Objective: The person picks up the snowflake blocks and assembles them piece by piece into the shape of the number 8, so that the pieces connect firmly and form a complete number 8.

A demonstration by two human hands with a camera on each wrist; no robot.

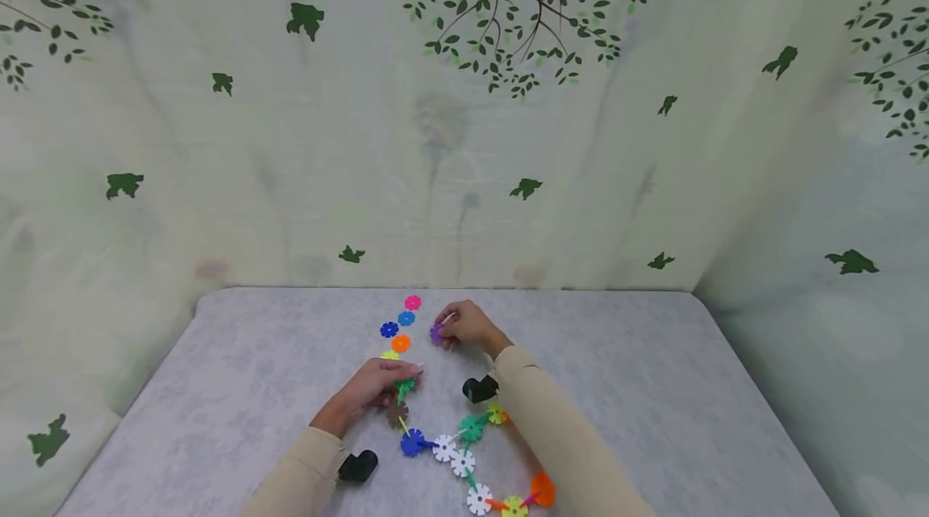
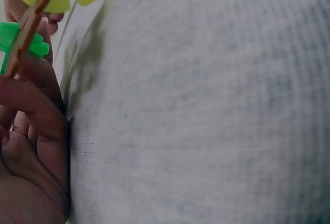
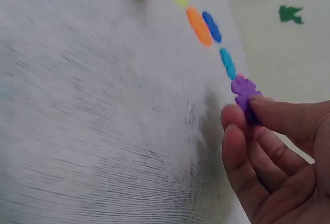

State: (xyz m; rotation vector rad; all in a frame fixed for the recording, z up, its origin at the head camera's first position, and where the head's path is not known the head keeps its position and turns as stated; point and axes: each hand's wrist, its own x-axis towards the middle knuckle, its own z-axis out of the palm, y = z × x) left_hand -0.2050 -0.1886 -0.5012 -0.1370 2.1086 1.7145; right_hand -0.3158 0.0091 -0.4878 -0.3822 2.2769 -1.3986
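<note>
In the head view my right hand (image 1: pixel 472 325) pinches a purple notched plastic disc (image 1: pixel 436 334) between thumb and fingertips. The right wrist view shows this purple disc (image 3: pixel 246 92) clear of the table. My left hand (image 1: pixel 372 385) holds a green notched disc (image 1: pixel 405 388) at the end of a chain of linked discs. A thin white edge shows at its fingertips; its kind is unclear. Beyond the green one come a brown disc (image 1: pixel 397 414), a blue disc (image 1: pixel 413 443) and several white ones. The left wrist view shows the brown disc (image 2: pixel 28 36) edge-on by the curled fingers.
Loose discs lie in a line behind my left hand: pink (image 1: pixel 413 302), light blue (image 1: pixel 406 318), dark blue (image 1: pixel 389 329), orange (image 1: pixel 401 343) and yellow (image 1: pixel 390 356). The chain curves toward the table's near side, ending around an orange disc (image 1: pixel 543 489). A leaf-printed cloth (image 1: pixel 435 178) hangs behind the grey table (image 1: pixel 639 388).
</note>
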